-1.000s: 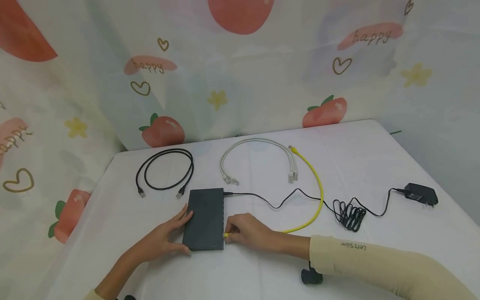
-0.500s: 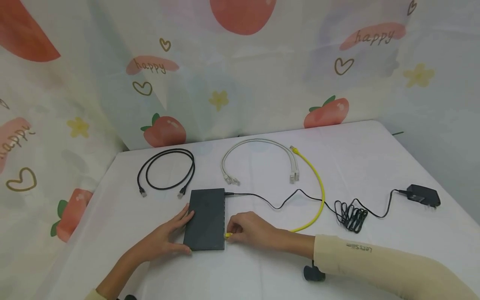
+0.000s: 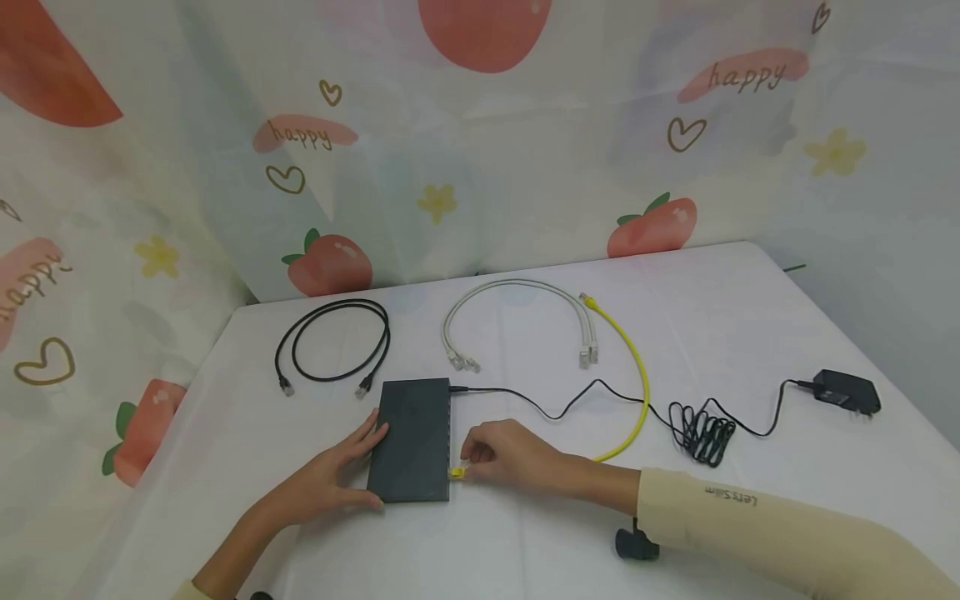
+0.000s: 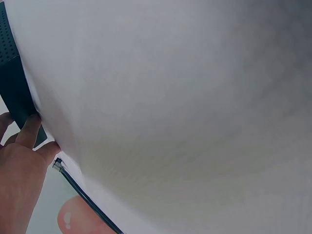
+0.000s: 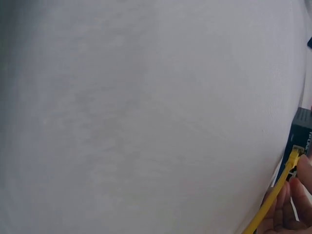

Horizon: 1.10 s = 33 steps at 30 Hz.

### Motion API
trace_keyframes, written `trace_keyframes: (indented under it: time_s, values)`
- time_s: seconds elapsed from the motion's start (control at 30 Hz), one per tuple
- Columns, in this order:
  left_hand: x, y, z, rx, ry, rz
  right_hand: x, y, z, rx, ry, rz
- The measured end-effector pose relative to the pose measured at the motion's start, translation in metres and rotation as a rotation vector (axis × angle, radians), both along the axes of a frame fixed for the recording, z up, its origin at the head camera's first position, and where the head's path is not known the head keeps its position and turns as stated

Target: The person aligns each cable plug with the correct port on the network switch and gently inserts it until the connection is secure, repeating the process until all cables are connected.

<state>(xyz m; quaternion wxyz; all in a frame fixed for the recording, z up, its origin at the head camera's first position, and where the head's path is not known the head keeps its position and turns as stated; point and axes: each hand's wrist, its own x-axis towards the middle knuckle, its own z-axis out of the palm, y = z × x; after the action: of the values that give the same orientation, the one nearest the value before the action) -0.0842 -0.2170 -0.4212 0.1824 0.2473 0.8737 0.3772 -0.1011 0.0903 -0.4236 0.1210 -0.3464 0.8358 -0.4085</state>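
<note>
A flat dark network box (image 3: 408, 442) lies on the table. My left hand (image 3: 326, 483) steadies it, fingers on its left edge and thumb at the near left corner. On the box's right side, a yellow plug (image 3: 457, 473) sits at the port edge near the front. My right hand (image 3: 513, 458) is right beside this plug, thumb close to its end, index finger raised off it. In the right wrist view the yellow network cable (image 5: 273, 201) runs from the port past the fingers. The right forearm hides part of the cable in the head view.
A coiled black network cable (image 3: 388, 325) lies behind the box, with grey cables (image 3: 517, 282) to its right. A thin power cord (image 3: 551, 415) leads from the box under the yellow cable to a bundle (image 3: 703, 437) and a power adapter (image 3: 847, 392). A printed curtain (image 3: 480, 167) stands behind.
My right hand has drawn slightly to the right, and more of the yellow plug shows beside the box. The left hand keeps its place on the box.
</note>
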Motion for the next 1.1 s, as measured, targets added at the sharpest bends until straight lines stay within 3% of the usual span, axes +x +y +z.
trace_keyframes:
  time_s: [0.4,0.83,1.1]
  values:
    - [0.001,0.0,0.001,-0.004,-0.001,0.003,-0.007,0.012,0.006,0.013,0.04,-0.062]
    - [0.0,-0.001,-0.001,-0.003,0.005,-0.007,-0.02,0.03,0.013,-0.004,0.007,-0.123]
    - [-0.001,-0.001,-0.001,-0.006,0.015,-0.004,-0.028,0.038,0.019,-0.001,0.052,-0.152]
